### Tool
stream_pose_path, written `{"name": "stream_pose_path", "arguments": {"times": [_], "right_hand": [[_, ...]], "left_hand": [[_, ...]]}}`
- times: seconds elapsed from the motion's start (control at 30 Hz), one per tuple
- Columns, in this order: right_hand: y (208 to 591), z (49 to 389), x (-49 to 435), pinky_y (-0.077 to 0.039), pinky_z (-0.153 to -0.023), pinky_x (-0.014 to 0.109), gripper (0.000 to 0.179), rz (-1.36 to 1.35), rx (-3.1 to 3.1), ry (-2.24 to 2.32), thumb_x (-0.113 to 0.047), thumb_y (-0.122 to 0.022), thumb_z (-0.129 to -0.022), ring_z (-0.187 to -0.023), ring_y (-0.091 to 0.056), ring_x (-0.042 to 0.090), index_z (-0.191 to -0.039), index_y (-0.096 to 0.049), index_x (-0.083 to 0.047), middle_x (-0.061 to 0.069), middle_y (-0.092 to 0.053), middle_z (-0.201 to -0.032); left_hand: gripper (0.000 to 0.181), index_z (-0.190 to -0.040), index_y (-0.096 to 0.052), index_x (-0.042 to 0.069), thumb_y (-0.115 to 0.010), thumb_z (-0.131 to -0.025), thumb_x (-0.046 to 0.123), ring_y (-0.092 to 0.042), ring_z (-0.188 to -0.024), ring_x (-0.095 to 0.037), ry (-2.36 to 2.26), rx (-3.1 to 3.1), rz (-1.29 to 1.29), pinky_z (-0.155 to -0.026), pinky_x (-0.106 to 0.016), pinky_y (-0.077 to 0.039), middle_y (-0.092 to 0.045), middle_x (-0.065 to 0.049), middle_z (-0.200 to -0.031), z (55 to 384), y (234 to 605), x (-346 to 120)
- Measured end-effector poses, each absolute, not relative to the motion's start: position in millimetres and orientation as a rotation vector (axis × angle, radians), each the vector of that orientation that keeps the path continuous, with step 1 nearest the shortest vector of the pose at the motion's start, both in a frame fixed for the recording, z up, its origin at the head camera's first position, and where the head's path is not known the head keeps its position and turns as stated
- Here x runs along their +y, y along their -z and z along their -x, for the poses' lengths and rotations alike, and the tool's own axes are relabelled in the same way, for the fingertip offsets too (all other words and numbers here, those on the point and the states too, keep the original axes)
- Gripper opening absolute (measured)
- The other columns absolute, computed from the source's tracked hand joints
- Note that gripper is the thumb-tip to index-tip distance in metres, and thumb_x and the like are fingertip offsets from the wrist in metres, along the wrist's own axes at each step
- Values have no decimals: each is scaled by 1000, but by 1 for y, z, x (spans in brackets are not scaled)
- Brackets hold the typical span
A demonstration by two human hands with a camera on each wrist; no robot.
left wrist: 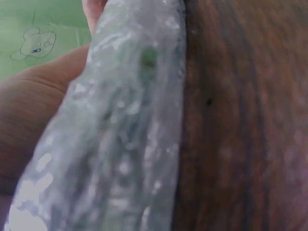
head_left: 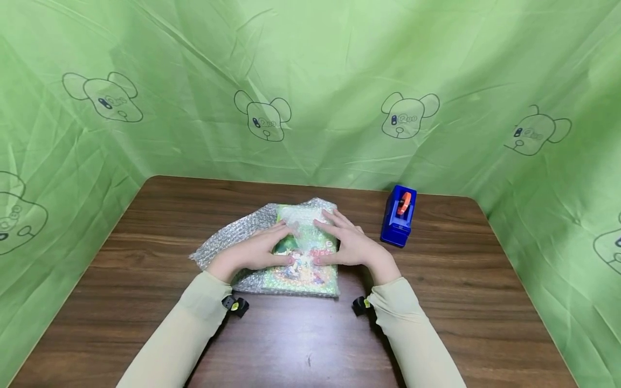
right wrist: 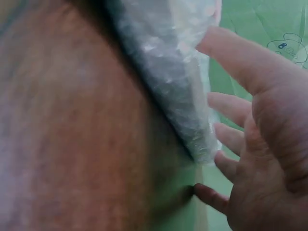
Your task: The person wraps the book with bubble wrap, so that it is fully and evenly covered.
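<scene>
A flat green book or box with colourful printing (head_left: 303, 277) lies on the table under clear bubble wrap (head_left: 218, 245). Loose wrap spreads out to its left. My left hand (head_left: 259, 250) rests on the left part of the package, fingers extended and thumb towards the middle. On the right part lies my right hand (head_left: 353, 245), fingers spread, its thumb close to the other. The left wrist view shows the wrap's near edge (left wrist: 130, 134) hiding most of the left hand. In the right wrist view, the right hand's straight fingers reach along the wrap's side (right wrist: 192, 110).
A blue tape dispenser (head_left: 398, 218) with an orange-red roll stands right of the package, towards the back. Green cloth (head_left: 330, 70) printed with bear heads surrounds the wooden table (head_left: 451, 302) on the back and sides.
</scene>
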State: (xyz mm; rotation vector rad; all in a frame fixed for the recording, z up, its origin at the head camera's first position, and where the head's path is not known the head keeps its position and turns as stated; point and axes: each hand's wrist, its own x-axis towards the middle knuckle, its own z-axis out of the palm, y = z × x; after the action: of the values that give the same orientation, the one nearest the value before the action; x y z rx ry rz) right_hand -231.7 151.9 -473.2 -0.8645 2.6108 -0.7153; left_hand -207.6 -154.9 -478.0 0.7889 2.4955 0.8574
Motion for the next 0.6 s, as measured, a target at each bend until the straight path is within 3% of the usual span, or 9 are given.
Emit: {"name": "stream_pose_path", "arguments": {"times": [0.2,0.6], "right_hand": [[468,231,151,-9,-118,89,103,832,2580,658,-70,-86,-84,-169,11,31,-171,-37,-42,0,-4,-185],[474,228,149,-22,-118,77,105,852,2601,698,-68,-87,-84,-168,13,33,-172,-36,-40,4,-1,-185]], "left_hand": [[70,-164,-46,25,-72,-104,51,-6,-169,-33,-840,2496,-806,-128,-76,-9,-25,-6,-181,208,477,-155],[72,-166,-44,24,-72,-105,49,-5,-169,-35,-871,2478,-822,-127,-78,-5,-27,-6,-180,207,477,-156]]}}
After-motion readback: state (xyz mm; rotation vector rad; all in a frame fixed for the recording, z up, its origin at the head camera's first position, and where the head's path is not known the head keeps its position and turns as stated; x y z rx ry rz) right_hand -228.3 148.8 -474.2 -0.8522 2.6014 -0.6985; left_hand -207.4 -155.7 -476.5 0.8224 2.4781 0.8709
